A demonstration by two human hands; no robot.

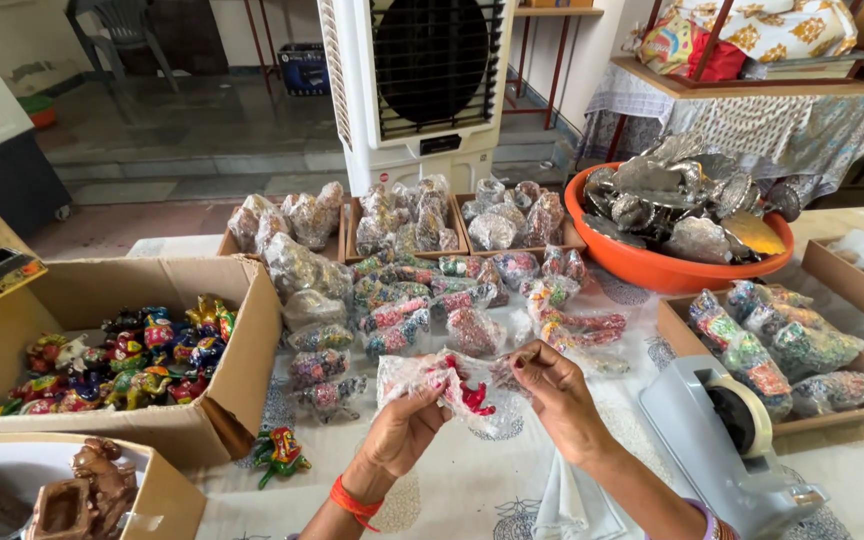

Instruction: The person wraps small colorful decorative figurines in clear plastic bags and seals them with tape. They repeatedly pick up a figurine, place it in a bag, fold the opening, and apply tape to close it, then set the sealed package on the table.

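A: What are the hands doing?

B: The left hand (404, 425) and right hand (552, 392) are both closed by the fingertips on one piece of bubble wrap (452, 390), held just above the counter (472, 480). A small red figurine (470, 397) sits inside the wrap, between the two hands.

A: And around that wrap?

B: Just to its right stands a grey tape dispenser (727, 440). To its left a green and red figurine (279, 452) lies loose on the counter, and beyond that an open cardboard box (242, 370) holds many bright painted figurines (132, 360). Nearer than that box, a second box holds a brown clay figure (102, 485).

A: Farther back?

B: Directly behind the wrap lie wrapped bundles (422, 300), and behind those, three trays (407, 245) of more bundles. Right of the wrap a shallow box (677, 330) carries wrapped pieces, and behind that an orange basin (652, 268) is heaped with silvery items. Farthest back is a white air cooler (422, 80).
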